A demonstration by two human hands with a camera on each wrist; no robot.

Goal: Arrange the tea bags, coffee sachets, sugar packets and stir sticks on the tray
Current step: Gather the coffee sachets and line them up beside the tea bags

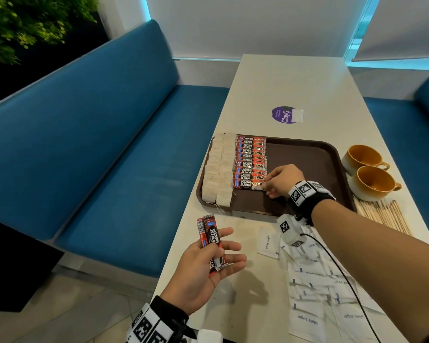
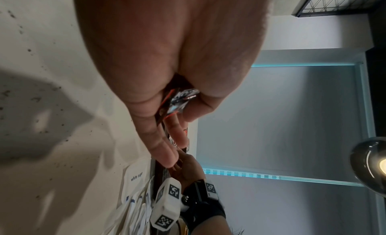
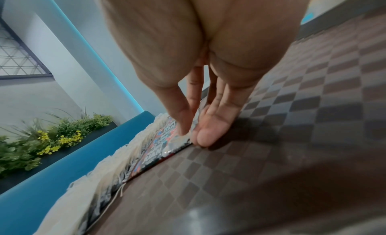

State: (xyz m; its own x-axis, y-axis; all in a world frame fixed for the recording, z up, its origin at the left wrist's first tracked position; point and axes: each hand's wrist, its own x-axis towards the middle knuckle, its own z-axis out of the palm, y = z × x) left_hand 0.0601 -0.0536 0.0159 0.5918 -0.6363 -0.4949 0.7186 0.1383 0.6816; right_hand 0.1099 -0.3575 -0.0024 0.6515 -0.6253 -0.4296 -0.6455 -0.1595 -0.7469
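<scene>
A brown tray (image 1: 307, 154) holds two columns of tea bags (image 1: 218, 169) along its left side, with a column of red coffee sachets (image 1: 249, 159) beside them. My right hand (image 1: 265, 186) pinches the right end of the nearest sachet (image 1: 245, 183), which lies flat on the tray. In the right wrist view, the thumb and fingertips (image 3: 204, 136) meet at that sachet's edge (image 3: 167, 149). My left hand (image 1: 223, 246) is palm up in front of the tray, thumb over a few more coffee sachets (image 1: 212, 233). White sugar packets (image 1: 315, 285) lie on the table. Wooden stir sticks (image 1: 384, 216) lie right of the tray.
Two orange cups (image 1: 364, 157) (image 1: 374, 181) stand at the tray's right edge. A purple sticker (image 1: 284, 114) is on the table beyond the tray. A blue bench (image 1: 109, 144) runs along the table's left side. The tray's right half (image 3: 292, 123) is bare.
</scene>
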